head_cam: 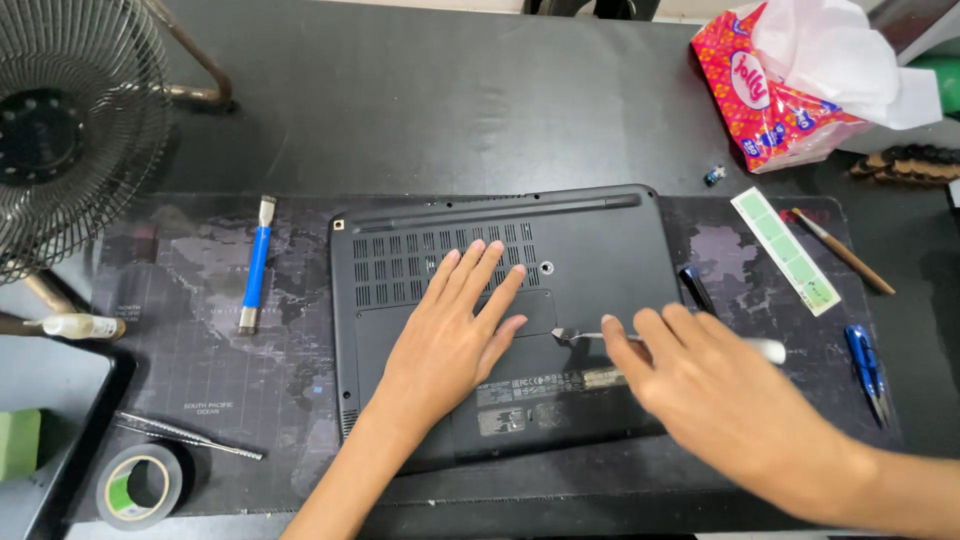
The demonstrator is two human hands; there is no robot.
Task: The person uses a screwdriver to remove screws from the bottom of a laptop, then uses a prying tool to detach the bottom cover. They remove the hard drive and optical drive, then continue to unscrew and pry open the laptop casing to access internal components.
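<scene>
Laptop [590, 260], black, lies upside down at centre of a dark desk mat [200, 370] w/ a world-map print, base cover facing up, vent slots toward the far-left part.

Left hand [455, 335]: flat on the base cover, palm down, fingers spread and reaching onto the vent slots. Holds nothing; hand open, pressed on the laptop.

Right hand [720, 395]: palm down over the laptop's near-right part, fingers extended and loosely apart, not clamped on anything. Fingertips sit at or over a metal pry tool [585, 335] w/ a white handle that lies across the cover, its flat tip just right of the left hand's thumb. Contact w/ the tool: cannot tell, hand is blurred.

Surroundings:
- Blue-handled tool [256, 265] on mat, left of laptop.
- Tape roll [140, 487] near-left corner; thin metal rod [190, 435] just beside it.
- Desk fan [60, 120] far left.
- Black pen-like item [697, 288] touching the laptop's right edge.
- Green-and-white strip [785, 250], brush [845, 252] and blue snips [866, 368] to the right.
- Tissue pack [775, 85], red patterned, far right corner.
</scene>
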